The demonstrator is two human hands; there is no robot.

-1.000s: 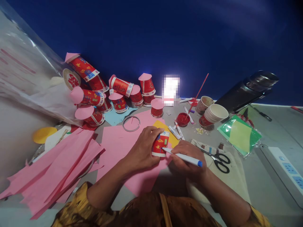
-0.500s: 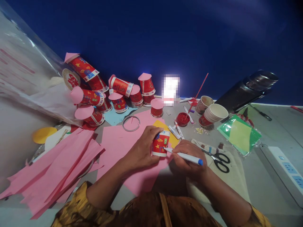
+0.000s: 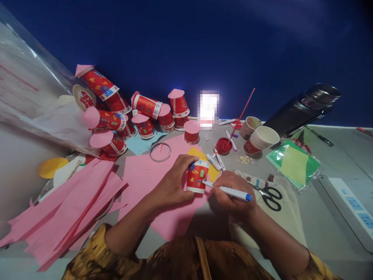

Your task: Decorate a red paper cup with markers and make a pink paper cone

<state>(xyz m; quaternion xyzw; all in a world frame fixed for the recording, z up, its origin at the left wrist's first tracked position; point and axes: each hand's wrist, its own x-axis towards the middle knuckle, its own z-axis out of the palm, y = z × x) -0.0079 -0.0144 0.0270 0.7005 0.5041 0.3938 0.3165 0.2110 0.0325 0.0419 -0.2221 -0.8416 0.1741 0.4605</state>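
Black cylindrical flask (image 3: 300, 105) near dark-blue flat wall (image 3: 163, 42); upright or lying unclear. White oblong power strip (image 3: 353, 208), right side.

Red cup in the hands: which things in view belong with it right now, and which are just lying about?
In use:
red cup, held in the left hand
marker, held in the right hand, tip at the cup

Apparently just lying about:
scissors
black flask
green packet
power strip
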